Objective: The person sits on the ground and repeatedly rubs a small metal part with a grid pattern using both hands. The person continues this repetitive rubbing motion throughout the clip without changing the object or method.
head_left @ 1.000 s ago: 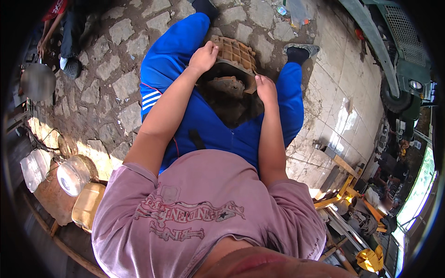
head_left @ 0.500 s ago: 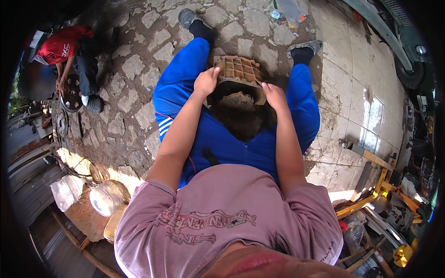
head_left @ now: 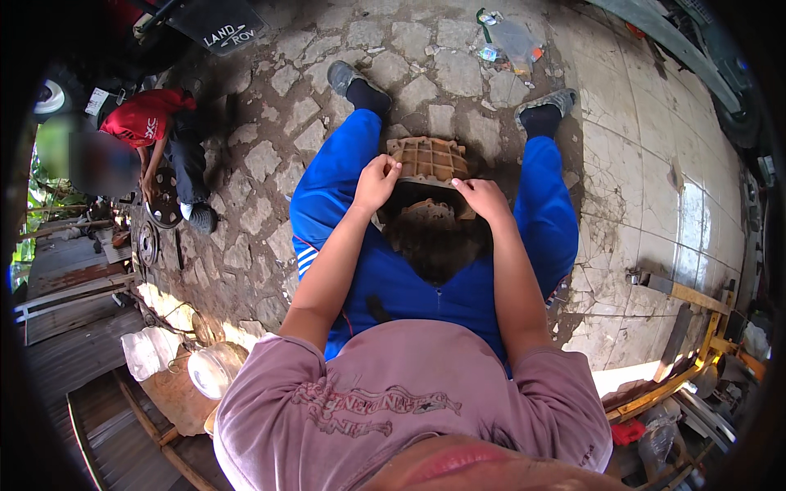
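Between my spread legs stands a rusty brown metal housing (head_left: 427, 158) with a ribbed grid on its upper face. Below the ribs is a dark opening, where another rough brown part (head_left: 429, 211) shows. My left hand (head_left: 377, 182) is closed on the housing's left edge, thumb towards the ribs. At its right side my right hand (head_left: 485, 200) grips the rim, with the thumb laid along it. Most of the fingers of both hands are hidden behind the metal. Shadow covers the bottom of the housing.
To the left, another person (head_left: 155, 131) in a red shirt bends over a round dark disc (head_left: 164, 198). Another metal disc (head_left: 148, 243) lies nearby. Clear plastic containers (head_left: 214, 370) stand lower left. Pale tiles (head_left: 626, 180) border the stone paving at right, beside a yellow frame (head_left: 711, 335).
The whole view has tilted, so everything sits lower and further right. My right thumb has shifted slightly left along the housing's rim. Both hands still hold it.
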`<state>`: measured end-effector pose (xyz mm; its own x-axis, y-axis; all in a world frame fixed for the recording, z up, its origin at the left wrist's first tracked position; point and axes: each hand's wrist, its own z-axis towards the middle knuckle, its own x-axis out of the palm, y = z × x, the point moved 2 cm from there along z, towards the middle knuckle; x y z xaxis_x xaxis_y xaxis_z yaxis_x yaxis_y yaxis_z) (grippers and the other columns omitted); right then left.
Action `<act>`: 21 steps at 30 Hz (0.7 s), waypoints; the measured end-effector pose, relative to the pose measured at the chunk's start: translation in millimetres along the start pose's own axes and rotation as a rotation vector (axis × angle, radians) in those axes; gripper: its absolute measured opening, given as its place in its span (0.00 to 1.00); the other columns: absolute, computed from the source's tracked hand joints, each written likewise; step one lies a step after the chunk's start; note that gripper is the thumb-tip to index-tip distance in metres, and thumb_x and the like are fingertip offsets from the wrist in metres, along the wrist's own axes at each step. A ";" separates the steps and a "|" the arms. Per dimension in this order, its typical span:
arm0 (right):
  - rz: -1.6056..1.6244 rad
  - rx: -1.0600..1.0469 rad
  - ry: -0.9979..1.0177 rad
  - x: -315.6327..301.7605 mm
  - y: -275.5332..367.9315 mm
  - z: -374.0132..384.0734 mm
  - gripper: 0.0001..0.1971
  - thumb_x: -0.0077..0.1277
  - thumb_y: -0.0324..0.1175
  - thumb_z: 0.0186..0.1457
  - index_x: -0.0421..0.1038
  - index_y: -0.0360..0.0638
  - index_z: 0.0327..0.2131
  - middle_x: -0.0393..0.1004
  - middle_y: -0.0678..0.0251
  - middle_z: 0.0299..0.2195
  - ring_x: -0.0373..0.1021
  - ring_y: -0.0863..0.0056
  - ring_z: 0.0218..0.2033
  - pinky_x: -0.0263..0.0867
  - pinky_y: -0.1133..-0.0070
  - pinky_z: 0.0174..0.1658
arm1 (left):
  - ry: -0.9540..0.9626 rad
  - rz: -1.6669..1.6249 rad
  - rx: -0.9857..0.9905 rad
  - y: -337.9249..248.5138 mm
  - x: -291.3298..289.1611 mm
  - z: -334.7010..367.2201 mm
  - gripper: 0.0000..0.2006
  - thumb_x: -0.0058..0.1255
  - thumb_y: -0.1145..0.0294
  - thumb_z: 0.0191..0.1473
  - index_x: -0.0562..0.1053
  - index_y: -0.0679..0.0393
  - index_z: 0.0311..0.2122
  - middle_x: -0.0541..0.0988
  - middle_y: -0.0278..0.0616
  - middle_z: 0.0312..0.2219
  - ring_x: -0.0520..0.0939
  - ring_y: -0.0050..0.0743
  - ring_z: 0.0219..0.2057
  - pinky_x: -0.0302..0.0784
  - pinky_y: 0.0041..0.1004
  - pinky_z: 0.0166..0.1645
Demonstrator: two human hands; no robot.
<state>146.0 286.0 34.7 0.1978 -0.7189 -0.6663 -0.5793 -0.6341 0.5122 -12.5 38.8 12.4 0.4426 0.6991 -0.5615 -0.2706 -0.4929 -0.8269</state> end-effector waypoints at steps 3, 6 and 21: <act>-0.011 -0.168 -0.393 46.7 -41.8 28.7 0.38 0.47 0.66 0.65 0.79 0.36 0.53 0.81 0.46 0.49 0.76 0.50 0.54 0.71 0.60 0.58 | 0.025 0.044 0.139 -10.0 12.9 6.5 0.07 0.60 0.68 0.62 0.78 0.60 0.40 0.77 0.40 0.31 0.78 0.32 0.32 0.75 0.31 0.40; -0.013 0.034 0.016 -8.7 7.3 -5.2 0.40 0.45 0.67 0.65 0.77 0.35 0.56 0.80 0.47 0.52 0.75 0.52 0.56 0.70 0.62 0.59 | 0.045 0.056 0.086 -4.4 12.3 -2.2 0.06 0.61 0.71 0.61 0.78 0.60 0.41 0.76 0.40 0.34 0.79 0.33 0.36 0.76 0.31 0.42; -0.041 -0.022 -0.080 1.8 -7.1 5.1 0.36 0.45 0.64 0.67 0.80 0.34 0.50 0.81 0.42 0.46 0.76 0.45 0.53 0.69 0.58 0.58 | 0.193 0.147 0.135 -34.3 -18.3 -45.1 0.23 0.58 0.66 0.64 0.72 0.61 0.61 0.77 0.53 0.57 0.77 0.48 0.61 0.72 0.38 0.65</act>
<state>146.5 290.7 27.1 0.1564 -0.6679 -0.7276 -0.5542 -0.6691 0.4951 27.3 19.5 52.4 0.5409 0.5074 -0.6708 -0.4501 -0.4991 -0.7405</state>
